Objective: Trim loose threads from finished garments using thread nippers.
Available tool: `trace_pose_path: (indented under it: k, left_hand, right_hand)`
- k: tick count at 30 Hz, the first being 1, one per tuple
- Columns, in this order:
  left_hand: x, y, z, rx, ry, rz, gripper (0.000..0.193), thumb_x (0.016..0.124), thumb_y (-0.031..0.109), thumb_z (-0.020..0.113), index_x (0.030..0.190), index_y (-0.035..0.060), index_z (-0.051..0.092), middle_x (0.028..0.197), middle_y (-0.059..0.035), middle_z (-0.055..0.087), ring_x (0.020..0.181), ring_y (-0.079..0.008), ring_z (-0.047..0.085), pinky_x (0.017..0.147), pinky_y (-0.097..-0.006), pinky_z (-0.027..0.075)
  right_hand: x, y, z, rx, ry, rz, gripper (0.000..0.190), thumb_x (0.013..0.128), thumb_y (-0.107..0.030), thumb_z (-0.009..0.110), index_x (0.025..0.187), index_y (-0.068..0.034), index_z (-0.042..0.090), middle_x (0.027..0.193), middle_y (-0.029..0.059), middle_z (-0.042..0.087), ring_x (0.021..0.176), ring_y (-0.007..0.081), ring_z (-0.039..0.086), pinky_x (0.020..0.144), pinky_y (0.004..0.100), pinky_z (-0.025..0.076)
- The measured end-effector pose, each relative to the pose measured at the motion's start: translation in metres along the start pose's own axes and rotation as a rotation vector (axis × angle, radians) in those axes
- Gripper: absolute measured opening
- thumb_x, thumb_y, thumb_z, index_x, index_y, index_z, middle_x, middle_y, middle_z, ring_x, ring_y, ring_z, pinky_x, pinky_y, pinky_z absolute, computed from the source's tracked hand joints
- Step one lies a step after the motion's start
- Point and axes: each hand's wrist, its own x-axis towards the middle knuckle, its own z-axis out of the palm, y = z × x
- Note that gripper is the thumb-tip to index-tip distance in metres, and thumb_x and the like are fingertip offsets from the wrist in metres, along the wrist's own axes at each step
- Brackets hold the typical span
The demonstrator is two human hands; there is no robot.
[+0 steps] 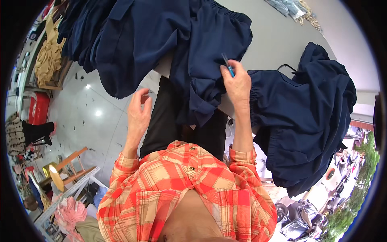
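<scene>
Navy trousers with an elastic waistband [208,39] lie over the table edge and hang down before my lap. My right hand [237,80] holds small thread snips with a blue handle [231,71], their blades pointing up and away over the navy cloth. My left hand [139,110] is raised with fingers curled apart, just below the gathered hem of a navy garment [121,72], and holds nothing. To the right of my right hand lies another heap of navy garments with elastic cuffs [299,112], draped over the table edge.
The pale table [269,42] carries grey-blue cloth pieces with cords [290,10] at its far side. At left are tan fabric [50,57], a red container [39,107], a seated person's dark-clad legs [37,133], a wooden stool [57,178] and a white metal rack [69,193].
</scene>
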Motion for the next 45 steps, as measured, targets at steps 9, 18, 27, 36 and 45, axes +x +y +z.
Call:
trace_pose_path:
  k: [9, 18, 27, 36, 45]
  left_hand:
    - [0.045, 0.080, 0.055, -0.116, -0.082, 0.534, 0.035, 0.074, 0.009, 0.063, 0.107, 0.0027, 0.052, 0.106, -0.0137, 0.052, 0.097, -0.0299, 0.052, 0.082, -0.0337, 0.043]
    - [0.015, 0.053, 0.033, -0.294, -0.184, 0.361, 0.021, 0.081, 0.007, 0.057, 0.101, 0.0005, 0.055, 0.091, -0.0109, 0.060, 0.087, -0.0212, 0.059, 0.077, -0.0285, 0.046]
    - [0.009, -0.102, -0.049, -0.442, 0.700, -0.419, 0.032, 0.087, 0.026, 0.051, 0.103, -0.0014, 0.052, 0.092, -0.0072, 0.057, 0.086, -0.0151, 0.054, 0.075, -0.0290, 0.043]
    - [0.027, -0.122, -0.041, -0.975, 0.514, -0.480, 0.029, 0.086, 0.028, 0.052, 0.098, 0.0015, 0.056, 0.087, -0.0040, 0.059, 0.075, -0.0139, 0.055, 0.069, -0.0271, 0.044]
    - [-0.001, -0.022, -0.018, -0.661, 0.480, 0.006, 0.021, 0.081, 0.009, 0.060, 0.096, -0.0049, 0.056, 0.077, -0.0003, 0.056, 0.075, -0.0073, 0.051, 0.071, -0.0218, 0.042]
  right_hand:
    - [-0.027, -0.011, -0.020, 0.347, -0.006, -0.035, 0.014, 0.079, -0.011, 0.062, 0.081, 0.003, 0.058, 0.067, 0.0018, 0.056, 0.064, 0.0068, 0.047, 0.057, 0.0237, 0.040]
    - [0.036, -0.005, -0.092, 0.724, 0.702, 0.110, 0.013, 0.080, -0.011, 0.061, 0.073, -0.003, 0.054, 0.056, 0.0008, 0.047, 0.042, 0.0065, 0.039, 0.036, 0.0187, 0.025]
    - [0.154, -0.022, -0.156, 0.722, 0.989, -0.076, 0.013, 0.074, -0.008, 0.060, 0.074, 0.005, 0.059, 0.072, 0.0130, 0.062, 0.056, 0.0178, 0.057, 0.040, 0.0253, 0.035]
    - [0.145, 0.009, -0.092, -0.057, 0.485, -0.180, 0.026, 0.081, -0.010, 0.050, 0.103, 0.000, 0.057, 0.081, 0.0062, 0.065, 0.059, 0.0133, 0.061, 0.055, 0.0218, 0.043]
    - [0.024, -0.071, -0.002, 0.155, -0.003, -0.462, 0.012, 0.082, -0.012, 0.059, 0.089, -0.003, 0.063, 0.074, 0.0036, 0.060, 0.066, 0.0085, 0.053, 0.064, 0.0217, 0.043]
